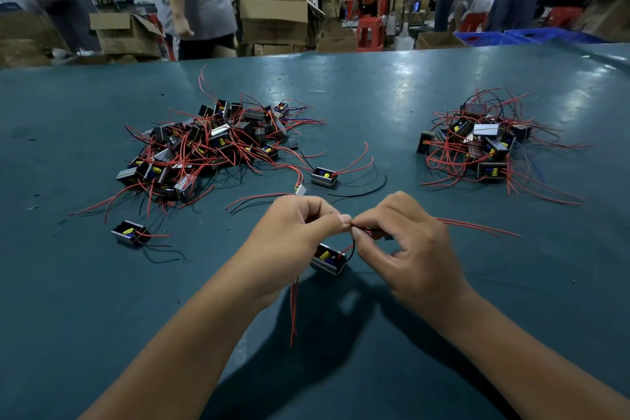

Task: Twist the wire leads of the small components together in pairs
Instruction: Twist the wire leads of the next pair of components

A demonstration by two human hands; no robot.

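Wire leads [353, 242], red and black, pinched between both hands above the green tabletop [375, 106]. Left hand [296, 232] grip and right hand [405, 242] grip meet fingertip to fingertip. Their small component [328, 259] hangs just beneath.

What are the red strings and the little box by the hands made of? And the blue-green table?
Red wires: probably metal inside a smooth plastic coat; they bend in springy curves. Little box: looks like a hard, dark plastic case with a shiny metal-looking edge, yellow and blue parts inside. Table: a teal, slightly glossy covering, maybe rubber or vinyl; lamp light reflects off it.
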